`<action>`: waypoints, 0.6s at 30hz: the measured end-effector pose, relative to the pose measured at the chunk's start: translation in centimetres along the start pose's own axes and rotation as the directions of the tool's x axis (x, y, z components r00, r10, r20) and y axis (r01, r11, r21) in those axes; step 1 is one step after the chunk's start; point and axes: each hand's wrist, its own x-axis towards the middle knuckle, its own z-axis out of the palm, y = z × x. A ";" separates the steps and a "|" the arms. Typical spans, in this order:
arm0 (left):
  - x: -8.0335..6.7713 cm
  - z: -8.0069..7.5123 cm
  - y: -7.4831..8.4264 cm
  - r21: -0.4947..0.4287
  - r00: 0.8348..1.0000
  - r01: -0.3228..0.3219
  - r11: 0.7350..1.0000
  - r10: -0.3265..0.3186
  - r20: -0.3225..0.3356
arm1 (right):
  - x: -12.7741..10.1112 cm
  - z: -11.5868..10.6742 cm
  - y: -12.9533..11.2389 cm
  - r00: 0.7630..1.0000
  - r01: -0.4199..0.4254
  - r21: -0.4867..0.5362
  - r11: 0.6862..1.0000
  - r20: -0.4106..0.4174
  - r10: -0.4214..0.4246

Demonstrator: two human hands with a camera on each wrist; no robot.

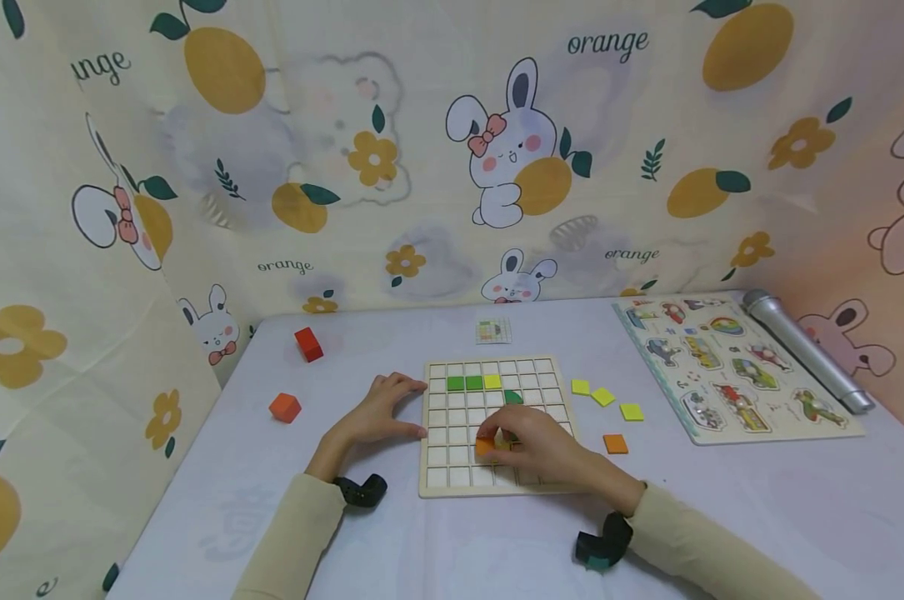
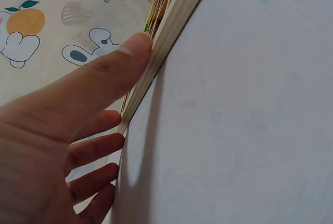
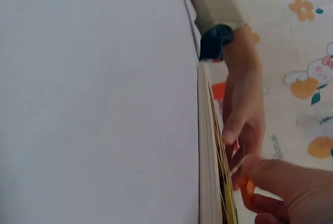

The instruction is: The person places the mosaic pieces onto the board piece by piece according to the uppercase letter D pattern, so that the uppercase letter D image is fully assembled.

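Observation:
A wooden grid board [image 1: 496, 492] with white cells lies on the table. At its left edge my left hand [image 1: 380, 410] rests, thumb and fingertips spread along the frame; the left wrist view shows the thumb [image 2: 136, 47] against the wood. My right hand [image 1: 537, 442] is above the board's lower middle and pinches an orange square tile [image 1: 485, 447] between thumb and fingers. In the upper rows sit two green square tiles [image 1: 464, 383], a yellow square tile [image 1: 492, 382] and a green piece [image 1: 512, 397] with a curved edge. The right hand covers several cells.
Right of the board lie yellow-green tiles [image 1: 603, 397] and another orange tile [image 1: 616, 443]. A picture puzzle board [image 1: 721, 367] and a silver tube [image 1: 807, 350] are farther right. Red [image 1: 308, 343] and orange-red [image 1: 285, 407] blocks stand at left. A small patterned card [image 1: 493, 331] lies behind.

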 end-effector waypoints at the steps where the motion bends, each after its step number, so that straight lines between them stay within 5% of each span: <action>1: 0.0 0.0 0.0 0.001 1.000 0.001 1.000 -0.001 0.001 | 0.1 0.2 -0.1 1.000 0.008 -0.005 1.000 -0.001 -0.008; 18: 0.0 0.0 0.0 0.009 1.000 0.002 1.000 -0.002 0.003 | 0.2 0.8 0.3 0.996 0.023 -0.050 0.998 0.085 -0.019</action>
